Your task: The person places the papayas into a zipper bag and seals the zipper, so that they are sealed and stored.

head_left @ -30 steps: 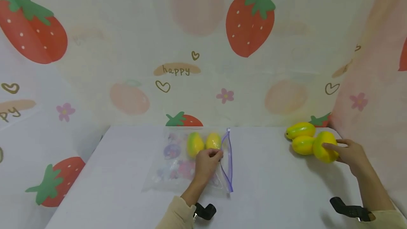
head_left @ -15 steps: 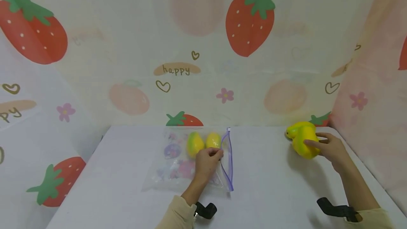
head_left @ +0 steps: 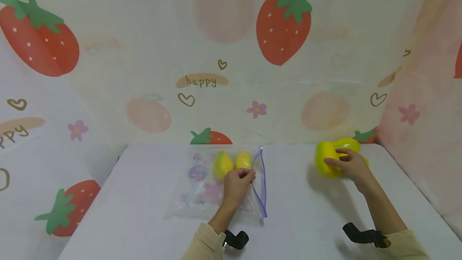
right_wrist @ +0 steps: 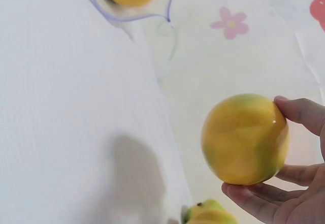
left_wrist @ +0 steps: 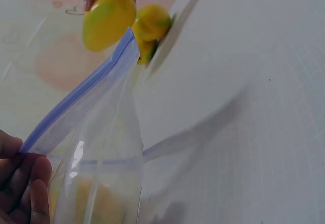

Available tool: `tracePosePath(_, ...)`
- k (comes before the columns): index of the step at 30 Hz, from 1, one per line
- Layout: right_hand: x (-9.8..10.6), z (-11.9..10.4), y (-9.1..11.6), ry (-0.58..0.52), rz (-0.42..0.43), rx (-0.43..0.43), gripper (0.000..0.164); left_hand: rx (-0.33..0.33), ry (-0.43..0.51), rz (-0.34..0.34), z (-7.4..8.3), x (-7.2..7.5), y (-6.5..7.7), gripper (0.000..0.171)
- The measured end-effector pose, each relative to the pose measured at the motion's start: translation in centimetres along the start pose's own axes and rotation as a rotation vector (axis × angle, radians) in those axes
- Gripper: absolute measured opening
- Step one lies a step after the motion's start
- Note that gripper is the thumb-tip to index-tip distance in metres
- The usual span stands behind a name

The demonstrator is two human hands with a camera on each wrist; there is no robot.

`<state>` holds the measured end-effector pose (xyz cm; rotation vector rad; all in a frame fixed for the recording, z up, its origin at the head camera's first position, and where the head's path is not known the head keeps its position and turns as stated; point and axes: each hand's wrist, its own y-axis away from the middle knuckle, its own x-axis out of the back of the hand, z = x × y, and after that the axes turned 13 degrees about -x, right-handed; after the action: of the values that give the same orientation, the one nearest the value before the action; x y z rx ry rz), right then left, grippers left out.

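Observation:
My left hand (head_left: 236, 187) pinches the purple-edged mouth of a clear zip bag (head_left: 180, 206) lying on the table. The left wrist view shows finger and thumb on the purple zip strip (left_wrist: 76, 99), its mouth spread apart. Two yellow-green mangoes (head_left: 223, 165) are inside the bag. My right hand (head_left: 357, 169) holds another mango (head_left: 325, 159) above the table at the right; thumb and fingers grip its sides in the right wrist view (right_wrist: 246, 140). Behind that hand lie more mangoes (head_left: 349, 144), partly hidden.
A white table (head_left: 296, 220) carries everything. Strawberry-printed cloth (head_left: 281, 71) hangs behind it and along both sides. Each wrist wears a black camera mount (head_left: 236, 240). Between the bag and the right hand lies a stretch of white tabletop.
My right hand has moved left with the mango, away from the other mangoes and toward the bag. The left hand keeps its pinch on the bag's edge.

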<state>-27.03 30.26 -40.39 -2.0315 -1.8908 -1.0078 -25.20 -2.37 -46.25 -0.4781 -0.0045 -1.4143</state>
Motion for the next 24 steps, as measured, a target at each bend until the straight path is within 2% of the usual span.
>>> tracePosePath(8,-2.2,-1.0,-0.4,-0.017,-0.063,0.006,0.087,0.005,-0.01,-0.014,0.1,0.1,-0.2,0.02)
tracePosePath(15,-4.1,-1.9,-1.3,-0.036,-0.078,-0.001,0.086,-0.021,-0.006,0.01,0.1,0.2,-0.4,0.018)
tracePosePath(24,-6.4,-2.6,-1.6,-0.02,-0.106,-0.033,0.085,0.001,-0.002,0.001,0.1,0.2,0.0,0.02)
